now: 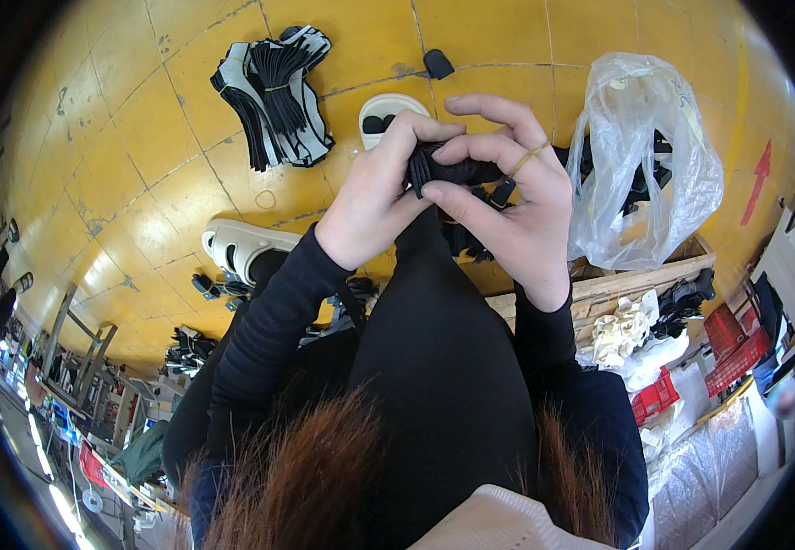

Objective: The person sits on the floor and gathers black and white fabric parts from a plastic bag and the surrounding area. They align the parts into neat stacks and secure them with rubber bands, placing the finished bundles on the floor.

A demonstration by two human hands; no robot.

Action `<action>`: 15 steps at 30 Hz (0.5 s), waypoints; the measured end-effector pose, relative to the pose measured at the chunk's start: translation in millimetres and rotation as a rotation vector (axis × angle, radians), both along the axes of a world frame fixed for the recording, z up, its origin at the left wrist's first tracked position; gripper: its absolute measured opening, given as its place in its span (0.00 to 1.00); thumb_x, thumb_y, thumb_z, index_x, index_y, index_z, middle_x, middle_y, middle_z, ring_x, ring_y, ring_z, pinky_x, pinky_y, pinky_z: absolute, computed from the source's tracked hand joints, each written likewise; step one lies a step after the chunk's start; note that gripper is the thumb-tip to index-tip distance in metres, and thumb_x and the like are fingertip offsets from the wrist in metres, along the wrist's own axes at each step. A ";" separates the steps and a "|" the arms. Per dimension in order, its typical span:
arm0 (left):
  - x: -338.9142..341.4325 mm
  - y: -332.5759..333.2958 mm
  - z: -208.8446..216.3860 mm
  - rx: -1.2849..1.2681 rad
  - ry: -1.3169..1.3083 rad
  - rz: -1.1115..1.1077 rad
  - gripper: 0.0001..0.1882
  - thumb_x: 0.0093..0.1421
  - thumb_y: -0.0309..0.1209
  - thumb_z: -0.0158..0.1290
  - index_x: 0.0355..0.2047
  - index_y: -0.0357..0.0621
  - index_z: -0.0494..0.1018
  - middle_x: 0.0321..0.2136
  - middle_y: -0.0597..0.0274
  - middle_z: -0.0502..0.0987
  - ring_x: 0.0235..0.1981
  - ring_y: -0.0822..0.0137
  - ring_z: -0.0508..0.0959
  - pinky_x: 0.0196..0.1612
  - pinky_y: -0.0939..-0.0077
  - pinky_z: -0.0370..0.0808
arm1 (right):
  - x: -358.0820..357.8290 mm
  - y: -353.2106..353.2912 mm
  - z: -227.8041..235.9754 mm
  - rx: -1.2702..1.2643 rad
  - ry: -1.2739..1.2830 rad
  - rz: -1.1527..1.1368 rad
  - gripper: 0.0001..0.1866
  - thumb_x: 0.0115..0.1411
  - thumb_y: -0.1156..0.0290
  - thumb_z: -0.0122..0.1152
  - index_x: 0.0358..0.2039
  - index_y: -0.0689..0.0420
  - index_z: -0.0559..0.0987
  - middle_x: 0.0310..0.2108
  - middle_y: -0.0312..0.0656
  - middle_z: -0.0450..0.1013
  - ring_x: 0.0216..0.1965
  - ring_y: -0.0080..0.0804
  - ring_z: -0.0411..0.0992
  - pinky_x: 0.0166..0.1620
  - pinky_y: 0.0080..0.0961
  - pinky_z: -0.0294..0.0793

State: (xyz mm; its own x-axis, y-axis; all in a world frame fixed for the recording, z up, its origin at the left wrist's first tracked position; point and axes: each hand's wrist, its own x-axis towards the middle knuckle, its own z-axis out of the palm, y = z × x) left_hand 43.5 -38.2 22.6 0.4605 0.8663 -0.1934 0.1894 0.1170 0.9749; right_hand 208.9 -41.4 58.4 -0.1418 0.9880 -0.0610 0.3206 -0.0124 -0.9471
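A small stack of thin black pieces (421, 174) is pinched between my two hands above my knees. My left hand (361, 206) closes around its left side, fingers curled over the top. On the right side, my right hand (530, 215) holds it with the thumb at its lower edge and bent fingers above. A thin tan band (527, 161) loops round one finger of the right hand. Part of the stack is covered by my fingers, so its full shape is hidden. Beyond my hands a single black piece (438, 64) lies on the floor.
Bundled black-and-white strips (278, 96) lie at the far left on the yellow tiled floor (168, 128). A clear plastic bag (645, 165) with black pieces stands at the right, by a wooden crate (590, 298). Near my feet are pale clogs (232, 246) and several black pieces.
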 end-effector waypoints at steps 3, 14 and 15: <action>-1.9 0.4 3.0 -0.058 0.044 -0.019 0.24 0.52 0.18 0.56 0.49 0.41 0.62 0.43 0.54 0.73 0.45 0.52 0.76 0.45 0.67 0.72 | 0.1 -1.4 -3.6 -0.014 0.010 -0.006 0.12 0.44 0.80 0.68 0.32 0.59 0.80 0.49 0.44 0.71 0.39 0.28 0.73 0.41 0.22 0.72; 4.5 -6.2 -13.1 -0.112 0.061 0.086 0.34 0.48 0.13 0.50 0.58 0.42 0.61 0.49 0.51 0.72 0.50 0.54 0.73 0.51 0.68 0.71 | -18.0 -5.7 -12.2 0.091 -0.260 -0.035 0.10 0.43 0.78 0.68 0.29 0.59 0.80 0.52 0.45 0.68 0.46 0.37 0.71 0.42 0.26 0.72; 5.1 -8.5 -16.7 -0.120 0.084 0.099 0.34 0.49 0.14 0.51 0.58 0.42 0.60 0.48 0.50 0.72 0.50 0.55 0.74 0.51 0.68 0.72 | -18.1 -5.6 -11.3 0.093 -0.298 -0.017 0.10 0.43 0.77 0.69 0.30 0.60 0.81 0.53 0.44 0.68 0.47 0.35 0.70 0.42 0.25 0.72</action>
